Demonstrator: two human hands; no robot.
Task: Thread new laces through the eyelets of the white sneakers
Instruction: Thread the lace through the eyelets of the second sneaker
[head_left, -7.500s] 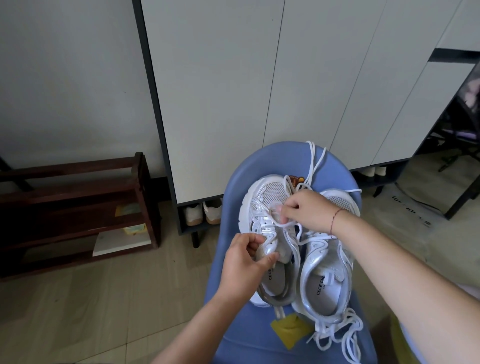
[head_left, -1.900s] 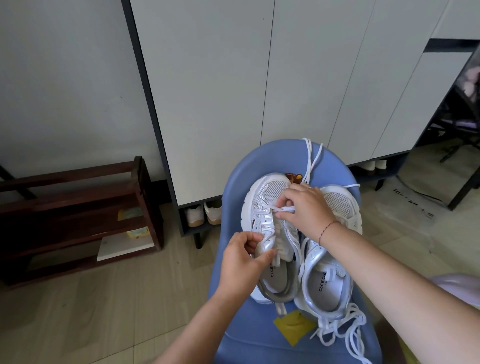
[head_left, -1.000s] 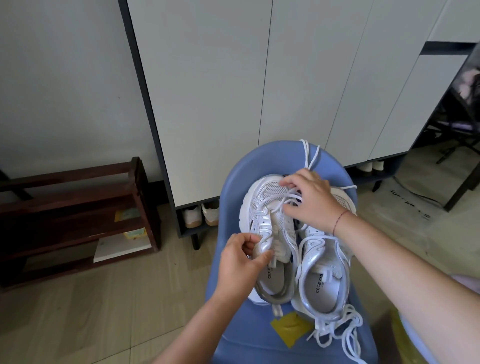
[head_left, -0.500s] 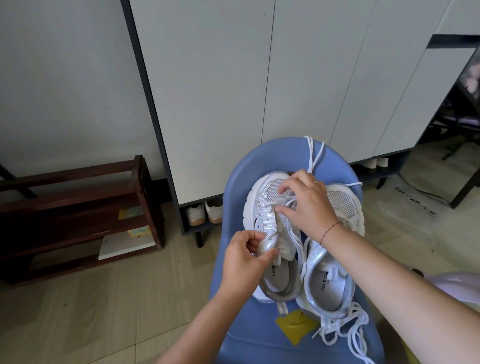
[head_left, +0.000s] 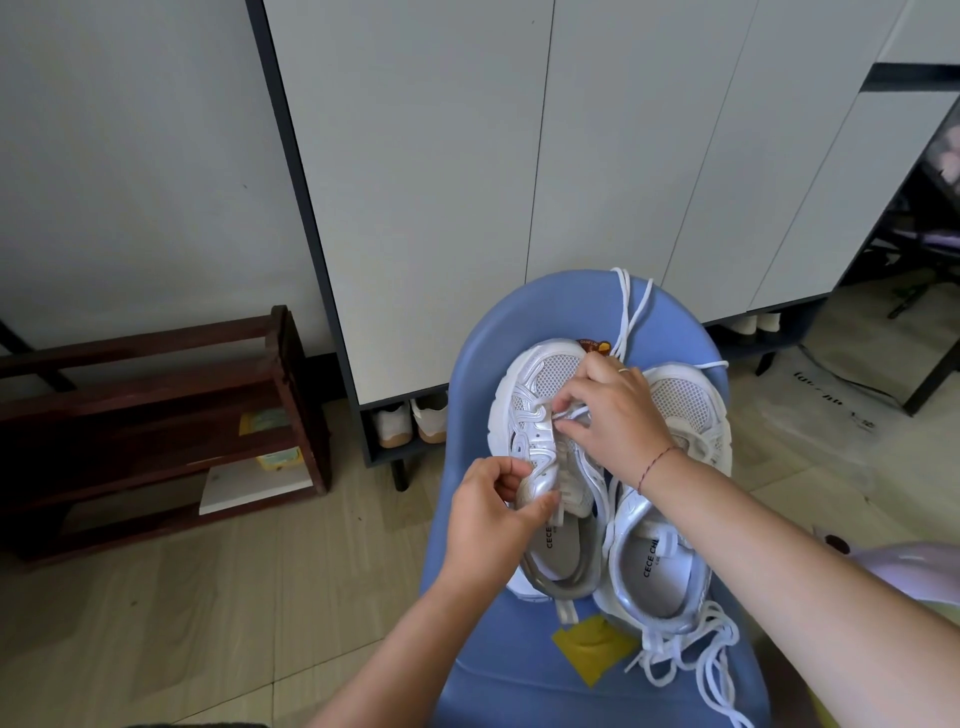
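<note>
Both white sneakers sit side by side on the blue chair (head_left: 519, 322) in front of you, toes pointing away. Your left hand (head_left: 493, 525) curls round the near side of the left sneaker (head_left: 524, 395), thumb and fingers pinching its silver edge by the opening to steady it. Your right hand (head_left: 618, 421) reaches across the right sneaker (head_left: 691, 405) and pinches the lace (head_left: 625, 306) between thumb and fingertips at the front eyelets of the left shoe. The rest of that lace trails over the far edge of the seat.

The lace is soft, light and limp, so I judge it will buckle if pushed from far back. Take it close to its tip (hidden under your fingers) and feed it straight. The shoe looks light and its mesh gives, so hold the firmer side panel, or it may slide on the smooth seat.

The insole (head_left: 652, 561) of the right sneaker reads "CECE CHI", the rest cut off; the left shows "CECE". A yellow tag (head_left: 592, 649) lies by the heels with no legible writing, beside a tangle of laces (head_left: 691, 660). 1 small brown label (head_left: 595, 345) by the left toe is too small to read.
</note>
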